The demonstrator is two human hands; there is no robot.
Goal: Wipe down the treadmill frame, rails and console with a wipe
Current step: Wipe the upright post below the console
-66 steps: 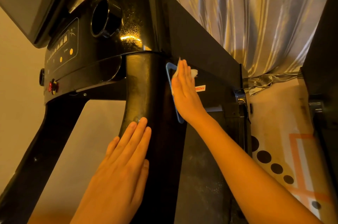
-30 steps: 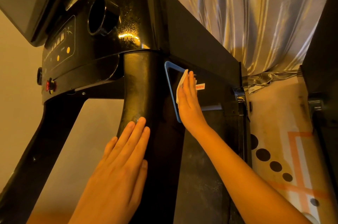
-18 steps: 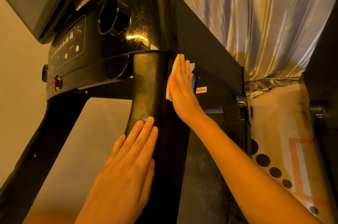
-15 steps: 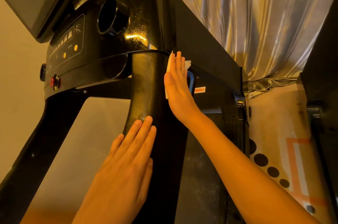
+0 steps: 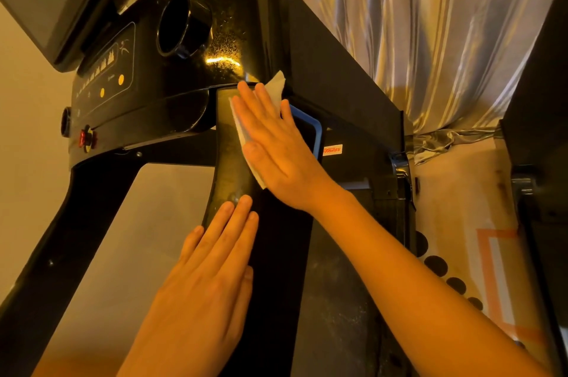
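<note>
Nearest, the left hand (image 5: 209,278) lies flat, fingers straight, on the black treadmill upright (image 5: 226,167), and above it the right hand (image 5: 276,146), fingers likewise straight, presses the white wipe (image 5: 275,90) against the upright's top just under the glossy console (image 5: 221,38), a silvery curtain (image 5: 430,23) behind.

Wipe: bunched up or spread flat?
Spread flat: the wipe lies under the flat right hand against the treadmill upright, its edges showing past the fingers.
</note>
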